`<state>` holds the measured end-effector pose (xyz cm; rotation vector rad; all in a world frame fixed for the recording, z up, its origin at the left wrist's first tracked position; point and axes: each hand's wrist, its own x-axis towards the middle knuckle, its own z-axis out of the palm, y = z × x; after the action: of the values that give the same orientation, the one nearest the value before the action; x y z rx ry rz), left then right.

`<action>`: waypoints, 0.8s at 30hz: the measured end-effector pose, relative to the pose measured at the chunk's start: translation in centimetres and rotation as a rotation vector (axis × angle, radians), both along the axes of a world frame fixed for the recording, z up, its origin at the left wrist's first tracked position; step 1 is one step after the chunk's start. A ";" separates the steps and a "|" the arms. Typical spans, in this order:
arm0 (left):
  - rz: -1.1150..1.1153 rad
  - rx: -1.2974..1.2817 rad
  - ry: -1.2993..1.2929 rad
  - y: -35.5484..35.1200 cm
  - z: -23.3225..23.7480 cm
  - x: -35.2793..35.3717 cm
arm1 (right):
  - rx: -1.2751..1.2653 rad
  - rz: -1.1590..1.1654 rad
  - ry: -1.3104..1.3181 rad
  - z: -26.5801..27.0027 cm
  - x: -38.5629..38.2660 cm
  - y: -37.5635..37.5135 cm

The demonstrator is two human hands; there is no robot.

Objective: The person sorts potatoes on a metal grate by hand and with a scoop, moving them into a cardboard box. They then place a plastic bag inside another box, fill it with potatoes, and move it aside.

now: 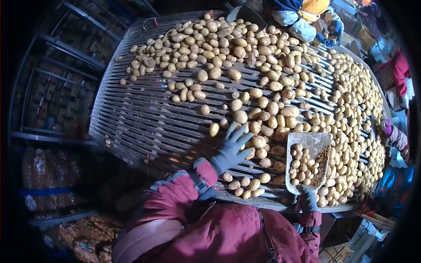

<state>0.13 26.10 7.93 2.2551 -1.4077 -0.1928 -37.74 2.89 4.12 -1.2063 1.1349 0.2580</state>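
Note:
My left hand (pixel 231 151), in a grey glove, is spread low over the slatted metal table (pixel 144 114), its fingertips beside some potatoes (pixel 240 116). Gloved as well, my right hand (pixel 308 199) is wrapped round the handle end of a white scoop (pixel 328 144) near the table's front edge. Several small potatoes (pixel 302 164) and brown dirt lie in the scoop. Potatoes surround the scoop, and a dense mass of them (pixel 351 105) covers the right side of the table. A small group of potatoes (pixel 245 183) lies between my two hands.
Across the table a person in blue gloves (pixel 326 40) stands near a dark scoop (pixel 247 15). At the right, a person's purple-gloved hand (pixel 386 127) reaches over the potatoes. Metal racks (pixel 57 65) stand at the left, with filled net sacks (pixel 87 236) at the lower left.

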 end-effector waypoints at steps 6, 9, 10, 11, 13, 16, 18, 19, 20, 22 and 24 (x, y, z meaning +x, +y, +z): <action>0.335 -0.284 -0.079 5.6 -3.5 11.1 | -0.364 0.110 -0.206 -3.6 -1.3 0.5; 0.600 -0.235 -0.201 8.6 -3.9 19.2 | -0.200 -0.035 -0.089 -1.7 0.1 0.8; 0.678 -0.176 -0.117 8.8 -2.9 20.8 | -0.133 -0.072 -0.043 0.2 1.3 1.1; 0.754 -0.159 -0.055 8.9 -2.9 22.2 | -0.068 -0.109 0.001 1.3 1.9 1.3; 0.687 -0.127 -0.137 8.3 -3.9 22.2 | -0.093 -0.195 -0.067 -0.9 0.7 1.3; 0.454 -0.114 -0.209 6.6 -4.6 20.6 | -0.088 -0.195 0.002 0.8 1.5 1.4; 0.325 -0.085 -0.057 6.5 -5.6 17.6 | 0.047 -0.301 -0.009 -0.7 0.5 1.0; 0.315 -0.256 0.057 6.0 -5.2 15.7 | 0.045 -0.309 -0.005 -1.0 0.3 1.0; 0.306 -0.257 0.063 5.5 -4.4 15.6 | -0.003 -0.276 0.017 -1.2 0.4 1.1; 0.233 -0.114 0.191 4.5 -3.2 15.7 | -0.042 -0.266 0.046 -1.6 0.4 1.2; 0.142 -0.210 0.045 1.9 -5.0 16.8 | -0.027 -0.285 0.056 -1.0 0.6 1.6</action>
<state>16.92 28.02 2.92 2.1517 -1.1809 -0.0466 -37.10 4.45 3.15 -1.0503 1.3458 0.0597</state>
